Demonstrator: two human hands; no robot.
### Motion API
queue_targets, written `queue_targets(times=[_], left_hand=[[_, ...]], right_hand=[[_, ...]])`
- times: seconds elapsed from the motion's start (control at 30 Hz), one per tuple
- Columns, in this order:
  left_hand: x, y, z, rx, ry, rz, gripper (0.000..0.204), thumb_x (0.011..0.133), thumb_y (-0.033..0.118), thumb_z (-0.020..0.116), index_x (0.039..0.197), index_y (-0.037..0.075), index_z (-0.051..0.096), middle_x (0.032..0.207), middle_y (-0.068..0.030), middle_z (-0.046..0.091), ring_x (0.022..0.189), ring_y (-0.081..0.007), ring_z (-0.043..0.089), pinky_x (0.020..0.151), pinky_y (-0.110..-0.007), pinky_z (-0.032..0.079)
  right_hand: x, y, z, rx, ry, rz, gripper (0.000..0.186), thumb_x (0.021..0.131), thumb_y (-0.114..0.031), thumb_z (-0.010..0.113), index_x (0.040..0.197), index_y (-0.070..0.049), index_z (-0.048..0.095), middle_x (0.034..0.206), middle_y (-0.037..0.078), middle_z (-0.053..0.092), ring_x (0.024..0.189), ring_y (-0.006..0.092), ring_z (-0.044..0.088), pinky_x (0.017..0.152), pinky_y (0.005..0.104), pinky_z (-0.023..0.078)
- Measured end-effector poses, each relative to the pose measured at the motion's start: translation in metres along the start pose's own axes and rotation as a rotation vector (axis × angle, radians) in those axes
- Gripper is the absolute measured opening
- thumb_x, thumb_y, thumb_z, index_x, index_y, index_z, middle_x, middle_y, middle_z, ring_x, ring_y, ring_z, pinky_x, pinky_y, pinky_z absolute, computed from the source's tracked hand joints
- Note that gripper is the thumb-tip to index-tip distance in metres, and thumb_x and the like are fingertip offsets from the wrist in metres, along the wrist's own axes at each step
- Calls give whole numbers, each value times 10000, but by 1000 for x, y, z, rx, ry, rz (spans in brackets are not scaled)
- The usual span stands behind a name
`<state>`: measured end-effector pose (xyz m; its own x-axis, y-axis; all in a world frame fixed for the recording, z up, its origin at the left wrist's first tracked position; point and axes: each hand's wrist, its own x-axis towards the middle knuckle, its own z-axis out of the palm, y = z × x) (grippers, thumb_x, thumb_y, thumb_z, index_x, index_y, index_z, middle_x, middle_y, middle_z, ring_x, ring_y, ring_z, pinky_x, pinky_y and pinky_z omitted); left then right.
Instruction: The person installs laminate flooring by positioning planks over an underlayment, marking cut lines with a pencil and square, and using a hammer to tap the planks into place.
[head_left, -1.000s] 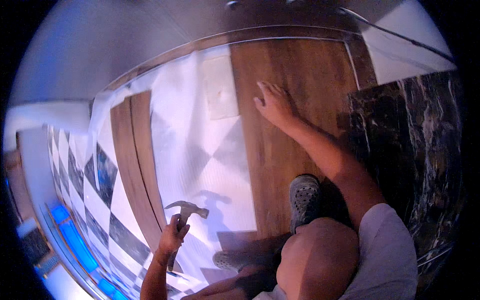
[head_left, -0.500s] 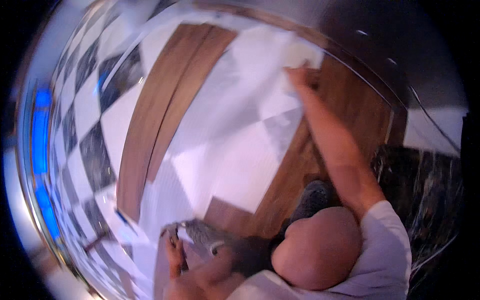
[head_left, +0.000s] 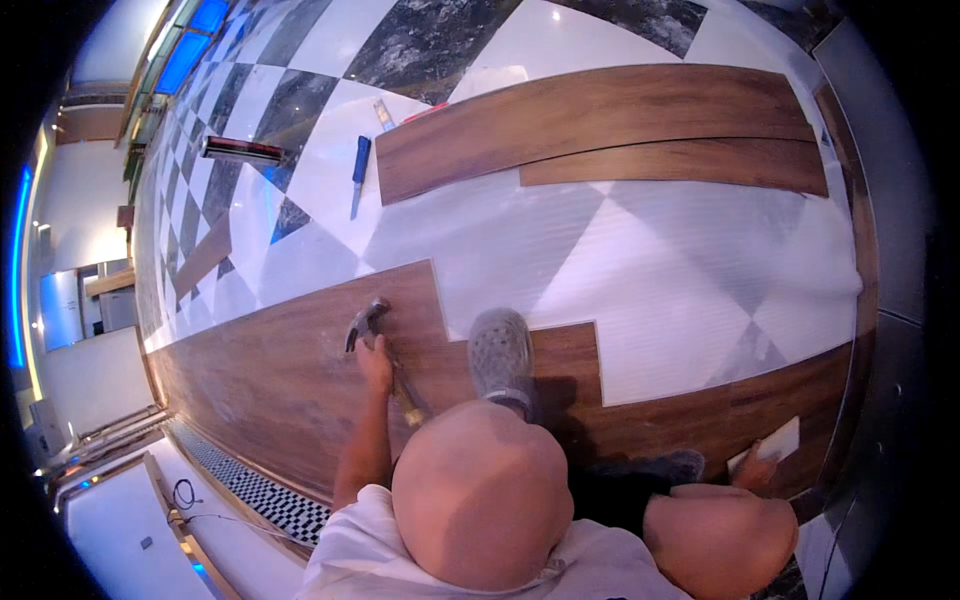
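My left hand (head_left: 373, 368) grips a claw hammer (head_left: 368, 318) just above the brown plank flooring (head_left: 260, 370). My right hand (head_left: 756, 465), low at the right, is closed on a flat pale block (head_left: 780, 440) over the planks. My gray clog (head_left: 500, 345) rests by the stepped edge of the flooring, beside pale translucent underlay (head_left: 690, 260) laid on checkered tiles. Two loose brown planks (head_left: 590, 105) lie farther forward, with a blue-handled tool (head_left: 360, 170) near their left end.
A dark long-handled object (head_left: 240, 150) and a short board (head_left: 205, 250) lie on the tiles at left. A gray metal surface (head_left: 890, 250) borders the right. A cable (head_left: 183, 497) hangs near a checkered mosaic strip (head_left: 235, 470) at lower left. Blue lights (head_left: 178, 65) glow at upper left.
My view has swung round. My right hand has picked up the pale block from the underlay and drawn it back to my right side. My left hand still holds the hammer.
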<state>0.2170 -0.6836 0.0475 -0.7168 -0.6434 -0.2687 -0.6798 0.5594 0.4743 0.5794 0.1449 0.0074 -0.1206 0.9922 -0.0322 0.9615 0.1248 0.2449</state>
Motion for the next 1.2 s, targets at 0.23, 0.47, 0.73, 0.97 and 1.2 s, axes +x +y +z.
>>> queue_targets(times=[0.23,0.47,0.73,0.97,1.2], left_hand=[[22,-27,16,283,164,212,549,1019,392,561,1319,-57,463,1070,-303,677,974,-531,648,810,-544,511],[13,27,1,702,52,94,431,1047,398,470,1124,-20,542,946,-303,687,901,-499,671,758,-577,512],[24,200,117,101,-157,875,237,954,154,619,1135,1,626,1068,-206,632,996,-378,616,882,-438,491],[46,335,254,-294,-437,469,298,886,235,640,897,-58,693,825,-210,692,816,-362,655,769,-429,484],[58,338,269,-386,-541,332,186,825,112,620,737,-42,678,668,-87,615,629,-210,577,597,-414,431]], right_hand=[[49,-13,-24,-14,-416,-230,741,894,-456,706,1391,65,531,1383,311,550,1260,442,548,1075,496,435],[31,-187,-174,106,-562,-1022,489,934,-303,679,1279,37,620,1298,238,630,1218,389,594,1051,449,454],[-53,-464,-169,440,-514,-1237,376,903,-330,648,1062,2,722,1081,223,703,1026,391,666,896,464,518],[-108,-596,-140,1486,-753,128,115,865,-92,656,833,-19,574,690,63,545,555,176,518,488,333,433],[-114,-645,-164,1630,-645,611,93,814,-51,643,815,-30,552,696,78,519,533,171,467,455,351,384]])
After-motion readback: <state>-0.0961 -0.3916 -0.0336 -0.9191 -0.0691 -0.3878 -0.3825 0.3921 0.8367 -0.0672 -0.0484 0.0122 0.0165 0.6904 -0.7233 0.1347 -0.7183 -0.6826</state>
